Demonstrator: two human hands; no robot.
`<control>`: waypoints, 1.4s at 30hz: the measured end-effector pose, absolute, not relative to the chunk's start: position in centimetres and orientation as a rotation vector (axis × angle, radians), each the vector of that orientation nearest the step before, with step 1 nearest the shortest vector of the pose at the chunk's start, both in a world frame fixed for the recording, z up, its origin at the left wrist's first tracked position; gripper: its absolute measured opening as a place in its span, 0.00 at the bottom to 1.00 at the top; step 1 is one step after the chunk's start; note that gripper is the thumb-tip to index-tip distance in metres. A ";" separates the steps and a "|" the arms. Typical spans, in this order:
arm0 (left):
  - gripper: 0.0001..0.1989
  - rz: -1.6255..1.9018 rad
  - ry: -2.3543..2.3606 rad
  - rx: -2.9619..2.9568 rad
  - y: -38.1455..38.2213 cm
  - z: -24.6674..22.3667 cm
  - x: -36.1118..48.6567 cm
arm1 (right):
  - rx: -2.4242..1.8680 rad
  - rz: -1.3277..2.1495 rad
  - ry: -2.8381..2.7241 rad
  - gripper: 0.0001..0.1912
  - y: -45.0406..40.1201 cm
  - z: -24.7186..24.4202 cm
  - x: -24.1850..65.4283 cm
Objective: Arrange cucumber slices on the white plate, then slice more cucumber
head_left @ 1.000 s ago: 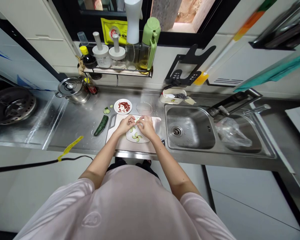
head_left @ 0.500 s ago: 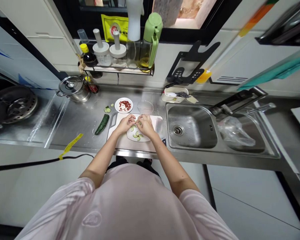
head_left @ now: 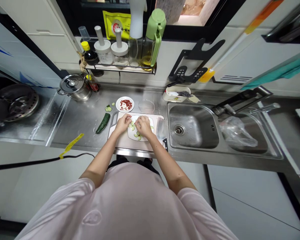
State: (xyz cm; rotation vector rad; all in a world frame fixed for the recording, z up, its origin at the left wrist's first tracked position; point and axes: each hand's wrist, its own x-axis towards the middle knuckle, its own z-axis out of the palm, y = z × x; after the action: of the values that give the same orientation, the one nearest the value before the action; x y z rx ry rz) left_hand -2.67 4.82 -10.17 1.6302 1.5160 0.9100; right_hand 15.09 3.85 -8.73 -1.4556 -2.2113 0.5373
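Working over plated cucumber slices [head_left: 139, 137], left hand [head_left: 123, 123], right hand [head_left: 143, 126]

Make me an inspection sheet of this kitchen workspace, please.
Surface: steel counter, bearing a cutting board.
Job's things: green-edged slices on an angular white plate, on the board.
Clutter: cucumber left of the board; knife at its right edge; red pieces on a round plate behind.
Hands: left hand and right hand at the angular plate; grip too small to tell.
Cables: black cord with yellow tag, at left.
Surroundings: sink right, lidded pot back left.
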 end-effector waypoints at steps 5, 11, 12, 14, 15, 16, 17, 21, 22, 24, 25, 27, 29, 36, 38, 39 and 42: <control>0.09 0.902 1.709 1.684 4.5 -11.7 -2.9 | -1.514 0.520 -2.266 0.10 3.7 -10.3 14.6; 0.09 0.873 1.830 1.747 3.9 -13.2 -3.0 | -1.529 0.449 -2.325 0.10 3.7 -11.6 14.0; 0.10 0.871 1.841 1.726 3.9 -13.4 -3.0 | -1.529 0.433 -2.331 0.10 3.7 -11.8 13.9; 0.13 0.861 1.845 1.670 3.9 -13.8 -3.1 | -1.531 0.403 -2.340 0.10 3.8 -12.0 13.8; 0.14 0.853 1.838 1.639 4.0 -14.1 -3.1 | -1.534 0.392 -2.345 0.10 3.8 -12.1 13.8; 0.15 0.845 1.826 1.609 4.1 -14.3 -3.1 | -1.539 0.384 -2.349 0.11 3.8 -12.1 13.8; 0.16 0.839 1.815 1.580 4.2 -14.5 -3.1 | -1.544 0.380 -2.354 0.11 3.9 -12.2 13.7; 0.19 0.822 1.793 1.513 4.5 -15.1 -3.0 | -1.540 0.378 -2.374 0.11 4.0 -12.2 13.6; 0.21 0.816 1.792 1.503 4.5 -15.2 -2.9 | -1.537 0.377 -2.378 0.11 4.1 -12.2 13.6; 0.23 0.802 1.787 1.483 4.6 -15.2 -2.7 | -1.534 0.379 -2.386 0.11 4.1 -12.1 13.5; 0.23 0.796 1.785 1.471 4.6 -15.2 -2.6 | -1.535 0.384 -2.391 0.11 4.1 -12.1 13.5; 0.24 0.791 1.782 1.453 4.7 -15.1 -2.4 | -1.537 0.393 -2.400 0.12 4.2 -12.2 13.4; 0.25 0.797 1.785 1.440 4.7 -15.1 -2.3 | -1.537 0.393 -2.404 0.12 4.2 -12.2 13.4; 0.27 0.798 1.794 1.429 4.7 -15.4 -2.1 | -1.523 0.383 -2.413 0.12 4.2 -12.4 13.3; 0.27 0.792 1.794 1.432 4.6 -15.4 -2.1 | -1.527 0.384 -2.417 0.11 4.2 -12.4 13.2; 0.27 0.789 1.795 1.437 4.6 -15.4 -2.1 | -1.527 0.389 -2.420 0.11 4.2 -12.4 13.2; 0.28 0.782 1.810 1.449 4.5 -15.3 -1.9 | -1.529 0.409 -2.429 0.12 4.2 -12.4 13.1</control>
State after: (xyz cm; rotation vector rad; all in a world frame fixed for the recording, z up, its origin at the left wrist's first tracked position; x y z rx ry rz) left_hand -1.94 4.49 -15.35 1.4493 1.8095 0.7825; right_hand 13.12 4.20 -12.43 -1.5286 -2.4293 0.4089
